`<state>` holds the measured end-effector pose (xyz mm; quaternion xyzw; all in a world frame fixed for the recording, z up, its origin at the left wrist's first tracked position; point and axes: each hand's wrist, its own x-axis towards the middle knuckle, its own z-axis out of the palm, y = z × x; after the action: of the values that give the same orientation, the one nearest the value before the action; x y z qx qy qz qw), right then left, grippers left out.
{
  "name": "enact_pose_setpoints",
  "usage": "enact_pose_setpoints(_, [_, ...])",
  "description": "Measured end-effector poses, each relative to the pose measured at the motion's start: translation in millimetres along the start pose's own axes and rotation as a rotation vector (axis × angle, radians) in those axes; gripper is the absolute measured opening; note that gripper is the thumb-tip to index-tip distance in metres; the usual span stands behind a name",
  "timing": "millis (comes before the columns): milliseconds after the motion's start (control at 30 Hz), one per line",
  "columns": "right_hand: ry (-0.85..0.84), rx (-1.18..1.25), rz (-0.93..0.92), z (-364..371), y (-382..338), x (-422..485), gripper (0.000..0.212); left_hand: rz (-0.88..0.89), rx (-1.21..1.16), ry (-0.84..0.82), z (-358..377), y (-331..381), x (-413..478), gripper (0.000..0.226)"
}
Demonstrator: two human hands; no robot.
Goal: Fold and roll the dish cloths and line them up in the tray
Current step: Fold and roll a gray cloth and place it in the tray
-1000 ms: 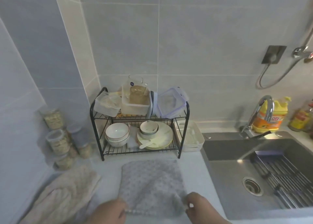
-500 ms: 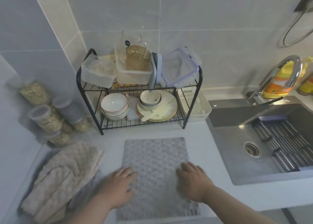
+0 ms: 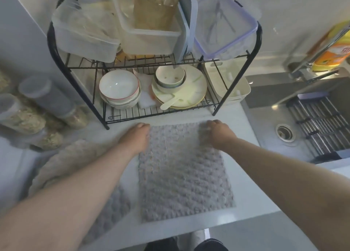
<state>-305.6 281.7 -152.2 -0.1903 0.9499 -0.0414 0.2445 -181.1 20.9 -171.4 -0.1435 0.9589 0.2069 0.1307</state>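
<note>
A grey bumpy dish cloth (image 3: 183, 176) lies flat on the white counter in front of me. My left hand (image 3: 137, 137) sits on its far left corner and my right hand (image 3: 217, 135) on its far right corner, fingers curled down onto the fabric. A heap of beige cloths (image 3: 70, 159) lies to the left, partly under my left forearm. A second grey cloth (image 3: 113, 209) shows beneath that forearm. The cream tray (image 3: 241, 91) stands behind the rack's right leg, next to the sink.
A black wire rack (image 3: 56, 57) holding bowls, plates and plastic boxes stands just beyond the cloth. Lidded jars (image 3: 47, 99) crowd the left corner. The steel sink (image 3: 274, 106) with a drain rack lies to the right, a yellow bottle (image 3: 335, 51) behind it. The counter's front edge is close.
Both hands slid from the middle of the grey cloth to its far corners. The view has tilted down and moved closer to the counter.
</note>
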Motion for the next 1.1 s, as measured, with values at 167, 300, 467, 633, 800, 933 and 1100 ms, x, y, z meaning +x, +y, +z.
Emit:
enact_pose_setpoints(167, [0.025,0.001,0.084,3.0,-5.5,10.9,0.029,-0.09,0.04,0.013,6.2,4.0,14.1,0.022])
enact_pose_setpoints(300, [0.071,0.077,0.01,-4.4,0.9,-2.8,0.012,-0.076,-0.046,0.094,1.7,8.5,1.5,0.022])
enact_pose_setpoints(467, [0.182,0.166,-0.069,-11.3,13.6,-46.9,0.017,-0.113,-0.127,0.206,-10.4,24.6,-54.8,0.02])
enact_pose_setpoints(633, [0.152,0.294,-0.106,18.3,42.5,-114.4,0.011,-0.135,-0.227,0.179,20.8,35.3,-132.0,0.007])
enact_pose_setpoints(800, [-0.034,0.119,-0.231,57.0,69.0,-155.8,0.016,-0.111,-0.078,-0.005,62.4,44.2,-185.9,0.008])
enact_pose_setpoints(933, [-0.052,-0.026,-0.349,67.7,74.0,-166.2,0.021,-0.07,-0.04,-0.003,73.6,44.5,-197.3,0.022])
enact_pose_setpoints(1100, [-0.061,-0.082,-0.427,73.8,75.7,-170.8,0.026,-0.046,-0.013,-0.012,81.0,43.0,-202.2,0.03])
